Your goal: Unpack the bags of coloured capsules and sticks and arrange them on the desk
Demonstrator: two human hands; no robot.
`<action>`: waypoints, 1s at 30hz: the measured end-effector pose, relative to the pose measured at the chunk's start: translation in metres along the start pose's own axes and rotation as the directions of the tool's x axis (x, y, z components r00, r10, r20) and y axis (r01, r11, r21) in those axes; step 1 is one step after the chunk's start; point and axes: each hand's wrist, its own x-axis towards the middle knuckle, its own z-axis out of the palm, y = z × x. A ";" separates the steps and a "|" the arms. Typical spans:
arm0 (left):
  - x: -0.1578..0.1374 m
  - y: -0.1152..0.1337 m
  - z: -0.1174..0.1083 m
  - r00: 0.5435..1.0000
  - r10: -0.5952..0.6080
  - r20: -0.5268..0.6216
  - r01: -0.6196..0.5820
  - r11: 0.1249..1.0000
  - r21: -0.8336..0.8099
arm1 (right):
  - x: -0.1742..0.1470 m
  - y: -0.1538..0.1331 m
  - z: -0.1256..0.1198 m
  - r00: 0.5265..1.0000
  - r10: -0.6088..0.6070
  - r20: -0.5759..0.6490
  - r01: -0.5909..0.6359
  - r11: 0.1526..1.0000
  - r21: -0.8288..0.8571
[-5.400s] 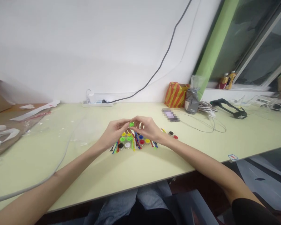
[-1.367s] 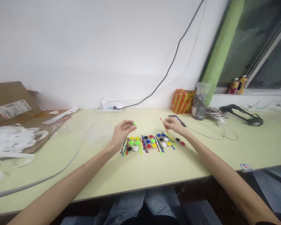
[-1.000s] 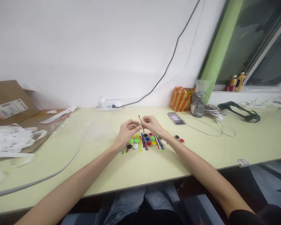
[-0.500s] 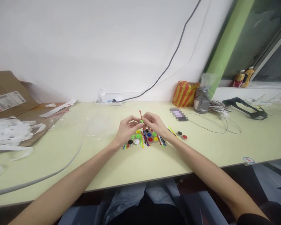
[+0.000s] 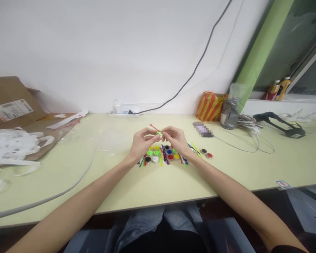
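Above the table, the fingertips of my left hand [image 5: 143, 142] and my right hand [image 5: 176, 140] meet around a small bright green piece [image 5: 159, 134]. A thin red plastic arrow [image 5: 154, 128] sticks out of it, its head up and to the left. My left hand pinches the green piece; my right fingers close on the arrow's lower part, mostly hidden. Under my hands lie several round discs, among them a white disc [image 5: 155, 159], a black disc [image 5: 147, 159] and a red disc [image 5: 170, 157]. Thin coloured plastic arrows [image 5: 163, 154] lie between them.
A black disc [image 5: 204, 150] and a red disc [image 5: 209, 155] lie right of my wrist. Behind are a blurred phone [image 5: 203, 130], a striped bag [image 5: 209, 107] and a power strip [image 5: 123, 114]. White strapping [image 5: 13, 144] and a grey cable [image 5: 68, 189] are at left.
The red arrow has tipped from nearly upright to leaning left. Both hands have stayed together, lifting slightly off the discs. The view has shifted a little.
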 end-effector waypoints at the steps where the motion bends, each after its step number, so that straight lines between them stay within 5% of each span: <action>1: 0.000 0.000 0.000 1.000 0.000 0.005 0.000 1.000 -0.007 | 0.000 -0.001 0.000 1.000 -0.001 -0.016 0.001 1.000 -0.011; 7: -0.001 0.000 0.001 1.000 -0.025 0.001 0.025 0.999 -0.026 | 0.001 0.002 -0.002 0.996 0.002 -0.092 -0.008 0.998 -0.064; 21: -0.001 0.001 0.000 0.998 -0.053 -0.028 0.051 0.997 -0.050 | -0.002 -0.007 -0.004 0.987 -0.160 0.019 0.160 0.954 -0.252; 30: -0.004 0.007 0.002 0.997 -0.071 0.017 0.071 0.997 -0.011 | -0.006 -0.010 0.001 0.998 -0.043 0.040 0.050 0.978 -0.200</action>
